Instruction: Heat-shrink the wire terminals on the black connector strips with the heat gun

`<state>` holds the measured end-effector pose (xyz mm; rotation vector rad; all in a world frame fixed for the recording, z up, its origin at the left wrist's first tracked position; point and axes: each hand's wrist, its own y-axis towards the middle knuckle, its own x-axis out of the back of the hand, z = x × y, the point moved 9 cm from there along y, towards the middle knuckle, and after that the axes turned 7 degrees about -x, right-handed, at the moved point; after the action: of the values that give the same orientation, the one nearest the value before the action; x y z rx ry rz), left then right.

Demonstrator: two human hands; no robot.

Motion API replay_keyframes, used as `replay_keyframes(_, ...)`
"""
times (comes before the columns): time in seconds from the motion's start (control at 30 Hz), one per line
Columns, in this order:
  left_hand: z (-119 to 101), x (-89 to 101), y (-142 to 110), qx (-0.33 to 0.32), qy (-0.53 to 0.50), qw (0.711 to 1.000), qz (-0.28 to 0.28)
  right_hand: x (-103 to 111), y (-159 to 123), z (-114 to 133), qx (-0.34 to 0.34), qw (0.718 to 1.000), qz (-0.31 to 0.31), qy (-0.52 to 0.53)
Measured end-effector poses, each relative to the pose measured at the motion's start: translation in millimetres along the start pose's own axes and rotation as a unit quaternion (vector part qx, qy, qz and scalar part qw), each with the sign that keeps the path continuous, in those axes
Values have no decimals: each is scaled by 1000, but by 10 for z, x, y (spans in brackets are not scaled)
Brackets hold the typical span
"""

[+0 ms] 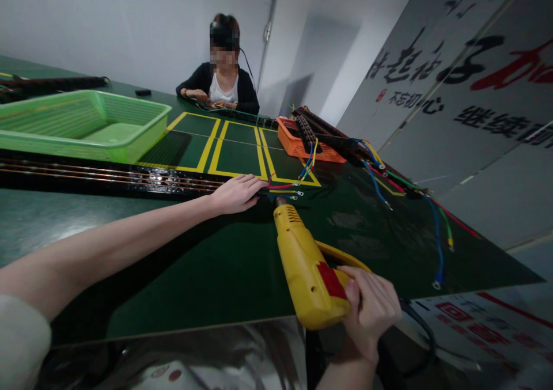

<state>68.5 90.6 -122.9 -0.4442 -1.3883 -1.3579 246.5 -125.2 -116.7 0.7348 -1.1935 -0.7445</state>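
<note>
My right hand (375, 303) is wrapped round the handle of a yellow heat gun (298, 260). Its metal nozzle points away from me, close to the lugged ends of several coloured wires (283, 186). These wires come out of the right end of a long black strip with copper-coloured lines (108, 173), which lies across the table. My left hand (239, 194) rests over that end with its fingers closed round the base of the wires. The fingertips are partly hidden, and the wire ends stick out to the right.
A green basket (147, 128) stands behind the strip at left. Yellow tape rectangles (211, 142) mark the green table (194, 286). At right, an orange basket (290, 142) and more wired strips (332, 129) reach toward the table edge. Across the table sits a person (224, 84), hands on wires.
</note>
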Motion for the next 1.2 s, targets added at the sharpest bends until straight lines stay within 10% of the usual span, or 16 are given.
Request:
replay_keyframes(0.43, 1, -9, -21, -5, 3, 1000, -6, 124, 55, -422, -10, 997, -56, -59)
replay_keyframes(1.2, 5, -21, -6, 5, 4, 1000, -10, 100, 42, -247, -13, 996, -64, -53)
